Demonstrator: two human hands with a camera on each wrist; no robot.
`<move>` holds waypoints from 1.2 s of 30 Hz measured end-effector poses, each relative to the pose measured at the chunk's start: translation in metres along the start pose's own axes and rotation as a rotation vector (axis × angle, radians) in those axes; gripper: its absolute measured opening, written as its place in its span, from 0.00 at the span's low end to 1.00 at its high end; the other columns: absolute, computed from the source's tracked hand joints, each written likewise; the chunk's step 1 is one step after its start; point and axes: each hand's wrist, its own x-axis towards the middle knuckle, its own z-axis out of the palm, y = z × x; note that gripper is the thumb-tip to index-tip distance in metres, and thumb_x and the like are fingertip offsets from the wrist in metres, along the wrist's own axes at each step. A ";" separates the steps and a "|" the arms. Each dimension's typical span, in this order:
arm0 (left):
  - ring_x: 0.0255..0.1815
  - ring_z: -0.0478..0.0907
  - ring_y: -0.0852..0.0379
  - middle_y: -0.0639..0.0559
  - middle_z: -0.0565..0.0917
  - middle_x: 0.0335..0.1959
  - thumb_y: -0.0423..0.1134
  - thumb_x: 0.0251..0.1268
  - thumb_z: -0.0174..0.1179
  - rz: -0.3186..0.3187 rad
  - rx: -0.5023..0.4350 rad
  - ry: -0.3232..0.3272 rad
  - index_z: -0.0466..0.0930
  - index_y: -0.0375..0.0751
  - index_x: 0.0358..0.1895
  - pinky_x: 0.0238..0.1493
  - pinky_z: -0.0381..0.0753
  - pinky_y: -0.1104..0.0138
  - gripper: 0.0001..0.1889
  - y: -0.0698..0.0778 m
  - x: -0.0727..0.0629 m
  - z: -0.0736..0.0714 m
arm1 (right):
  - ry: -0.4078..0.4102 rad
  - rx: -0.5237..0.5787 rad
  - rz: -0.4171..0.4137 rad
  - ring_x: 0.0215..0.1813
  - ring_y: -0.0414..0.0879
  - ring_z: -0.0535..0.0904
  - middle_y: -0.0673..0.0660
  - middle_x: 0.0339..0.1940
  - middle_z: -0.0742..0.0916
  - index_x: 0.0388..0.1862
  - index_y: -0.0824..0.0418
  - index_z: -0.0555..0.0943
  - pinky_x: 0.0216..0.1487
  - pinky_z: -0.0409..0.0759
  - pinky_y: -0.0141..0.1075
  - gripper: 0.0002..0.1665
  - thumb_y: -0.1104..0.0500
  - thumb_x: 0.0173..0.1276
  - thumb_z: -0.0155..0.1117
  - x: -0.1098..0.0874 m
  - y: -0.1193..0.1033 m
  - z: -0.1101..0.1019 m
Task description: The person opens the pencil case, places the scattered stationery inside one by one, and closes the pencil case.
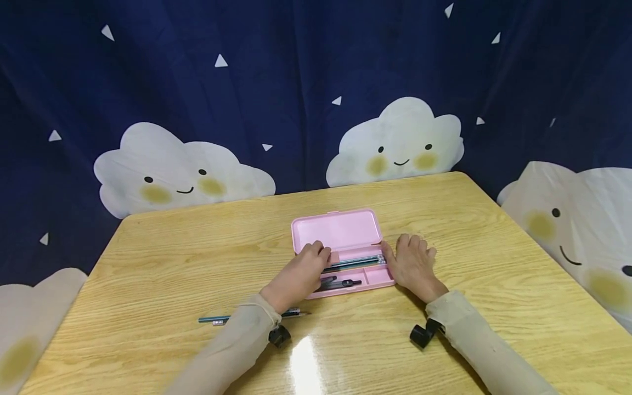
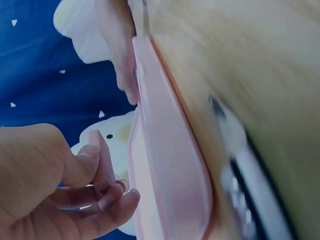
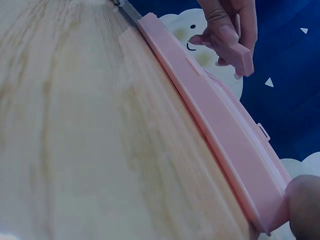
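Note:
A pink pencil case (image 1: 340, 230) lies on the table with its lid raised at the back. Above its left part my left hand (image 1: 300, 274) pinches a pink eraser (image 3: 237, 56) between thumb and fingers. My right hand (image 1: 415, 267) touches the case's right end with the thumb, its other fingers extended beside it. Several pencils (image 1: 353, 264) lie in the rear compartment. A black drawing compass (image 1: 348, 283) lies in the front left compartment, partly hidden by the left hand. The small front right compartment (image 1: 378, 274) shows its pink floor.
On the wooden table (image 1: 173, 263), a blue pencil (image 1: 212, 319) and at least one other pencil lie in front of the case, partly under the left forearm. A dark blue curtain (image 1: 296, 71) with clouds hangs behind the table's far edge.

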 end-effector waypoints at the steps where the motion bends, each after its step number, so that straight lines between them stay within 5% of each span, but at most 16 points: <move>1: 0.35 0.74 0.50 0.43 0.75 0.38 0.27 0.52 0.68 0.003 -0.005 0.004 0.76 0.30 0.48 0.37 0.79 0.68 0.19 0.002 0.002 0.001 | -0.001 0.000 0.000 0.37 0.60 0.63 0.63 0.32 0.68 0.33 0.66 0.66 0.39 0.56 0.53 0.27 0.41 0.75 0.43 0.000 0.000 0.000; 8: 0.35 0.75 0.52 0.46 0.76 0.36 0.26 0.53 0.64 0.014 -0.010 0.014 0.79 0.33 0.45 0.37 0.79 0.68 0.14 0.020 0.015 0.009 | 0.002 -0.003 0.001 0.37 0.60 0.63 0.63 0.32 0.68 0.32 0.65 0.66 0.39 0.57 0.52 0.27 0.41 0.75 0.43 0.000 0.001 0.000; 17: 0.39 0.76 0.54 0.49 0.78 0.37 0.35 0.55 0.65 0.063 0.089 -0.016 0.81 0.38 0.43 0.47 0.76 0.66 0.12 0.048 0.035 0.018 | 0.002 -0.018 0.007 0.37 0.60 0.64 0.63 0.31 0.69 0.33 0.66 0.66 0.39 0.57 0.53 0.28 0.41 0.75 0.43 0.000 0.001 -0.003; 25: 0.39 0.75 0.53 0.50 0.78 0.37 0.41 0.53 0.68 0.072 0.188 -0.013 0.82 0.40 0.42 0.42 0.76 0.66 0.14 0.066 0.048 0.031 | 0.001 -0.012 0.008 0.40 0.62 0.66 0.65 0.33 0.71 0.32 0.66 0.67 0.40 0.59 0.54 0.28 0.40 0.75 0.43 -0.001 -0.001 0.003; 36: 0.38 0.73 0.53 0.51 0.78 0.37 0.41 0.59 0.64 0.040 0.174 -0.031 0.83 0.42 0.39 0.38 0.74 0.67 0.08 0.077 0.055 0.034 | -0.003 -0.017 0.005 0.40 0.62 0.66 0.64 0.33 0.71 0.33 0.65 0.67 0.40 0.59 0.54 0.28 0.41 0.75 0.43 0.001 0.000 0.000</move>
